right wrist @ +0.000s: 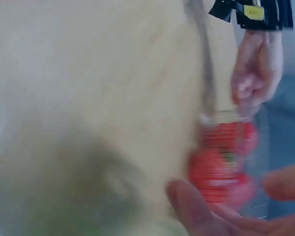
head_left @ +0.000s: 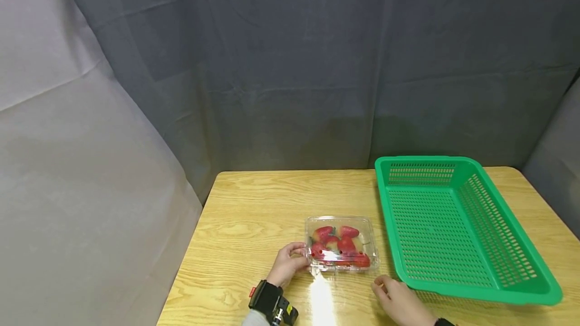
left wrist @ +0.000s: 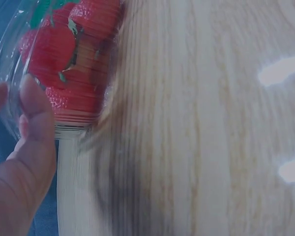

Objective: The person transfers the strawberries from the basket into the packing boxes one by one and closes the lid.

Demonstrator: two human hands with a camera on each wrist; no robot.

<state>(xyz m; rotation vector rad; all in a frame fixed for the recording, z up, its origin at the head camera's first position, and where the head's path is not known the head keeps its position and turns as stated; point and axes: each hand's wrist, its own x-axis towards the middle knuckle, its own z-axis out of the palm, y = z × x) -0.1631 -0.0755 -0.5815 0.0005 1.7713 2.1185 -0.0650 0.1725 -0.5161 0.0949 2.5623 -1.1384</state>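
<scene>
A clear plastic clamshell box of strawberries (head_left: 341, 243) stands on the wooden table, its lid down over the red fruit. My left hand (head_left: 288, 262) pinches the box's left edge between thumb and fingers; the left wrist view shows the fingers (left wrist: 38, 115) against the clear wall. Just off the box's near right corner is my right hand (head_left: 399, 300), its fingers loosely bent with nothing in them. In the blurred right wrist view its thumb and fingers (right wrist: 191, 206) are spread apart, with the strawberry box beyond them.
A large green plastic basket (head_left: 393, 238) with slotted walls sits on the right of the table, close to the box and beside my right hand. Wooden tabletop (head_left: 254, 205) extends left of the box. Grey cloth (head_left: 294, 64) hangs behind the table and at both sides.
</scene>
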